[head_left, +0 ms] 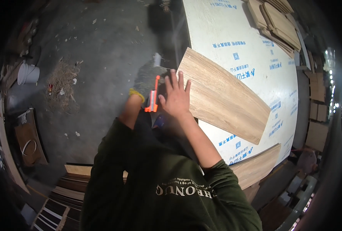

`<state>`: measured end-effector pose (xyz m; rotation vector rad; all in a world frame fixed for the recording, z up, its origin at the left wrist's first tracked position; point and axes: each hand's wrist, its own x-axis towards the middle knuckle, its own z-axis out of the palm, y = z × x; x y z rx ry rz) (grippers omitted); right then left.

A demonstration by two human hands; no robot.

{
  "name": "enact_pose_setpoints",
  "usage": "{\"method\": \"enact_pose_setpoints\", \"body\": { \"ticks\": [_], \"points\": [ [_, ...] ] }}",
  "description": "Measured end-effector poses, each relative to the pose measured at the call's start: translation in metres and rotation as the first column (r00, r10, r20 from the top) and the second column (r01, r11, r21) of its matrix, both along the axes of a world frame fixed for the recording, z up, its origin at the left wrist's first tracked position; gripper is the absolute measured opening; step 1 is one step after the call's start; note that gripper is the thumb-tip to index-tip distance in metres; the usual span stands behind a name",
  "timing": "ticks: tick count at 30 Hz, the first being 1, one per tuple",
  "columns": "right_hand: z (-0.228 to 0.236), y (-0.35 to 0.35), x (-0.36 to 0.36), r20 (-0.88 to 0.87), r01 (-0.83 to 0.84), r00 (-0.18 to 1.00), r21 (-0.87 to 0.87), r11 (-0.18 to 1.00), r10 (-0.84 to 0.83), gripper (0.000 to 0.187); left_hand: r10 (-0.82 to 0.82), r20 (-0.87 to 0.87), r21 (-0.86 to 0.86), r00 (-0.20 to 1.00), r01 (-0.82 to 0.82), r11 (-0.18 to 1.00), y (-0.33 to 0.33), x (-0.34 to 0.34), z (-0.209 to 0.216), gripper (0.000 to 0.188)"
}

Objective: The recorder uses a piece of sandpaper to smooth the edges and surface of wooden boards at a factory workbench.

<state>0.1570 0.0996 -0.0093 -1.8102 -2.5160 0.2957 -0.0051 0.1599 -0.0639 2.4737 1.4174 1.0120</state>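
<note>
In the head view, the right hand (177, 98), fingers spread, gripping nothing, lies at the left end of the wooden board (226, 98), which overhangs the white sheet (213, 32). The gloved left hand (148, 82) (blurred; I can't tell its grip) is beside an orange tool (152, 101), above open floor (109, 50).

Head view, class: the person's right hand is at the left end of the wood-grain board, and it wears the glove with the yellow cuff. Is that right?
Not quite: the glove with the yellow cuff is on the left hand, as the head view shows. The right hand is bare; it is indeed at the left end of the wood-grain board.
</note>
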Motion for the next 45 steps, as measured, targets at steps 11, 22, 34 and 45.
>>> {"method": "enact_pose_setpoints", "body": {
  "ticks": [11, 22, 34, 45],
  "points": [
    [0.0, -0.024, 0.047, -0.023, -0.166, 0.986, 0.068, 0.984, 0.168, 0.062, 0.049, 0.261, -0.424, 0.964, 0.069, 0.903, 0.021, 0.024, 0.028, 0.036],
    [-0.014, 0.0, 0.148, -0.033, 0.22, 0.976, 0.127, 0.967, -0.217, 0.073, -0.128, -0.163, -0.299, 0.978, 0.075, 0.951, 0.032, 0.057, 0.032, 0.034],
    [-0.018, 0.051, 0.251, -0.115, 0.577, 0.816, 0.207, 0.79, -0.566, 0.077, 0.795, 0.595, -0.72, 0.116, 0.516, 0.463, -0.127, 0.094, 0.03, 0.036],
    [-0.017, 0.041, 0.195, -0.209, 0.541, 0.84, 0.27, 0.797, -0.5, 0.074, 0.123, -0.01, -0.335, 0.992, -0.119, 0.935, 0.017, -0.021, -0.045, 0.034]
  ]
}}
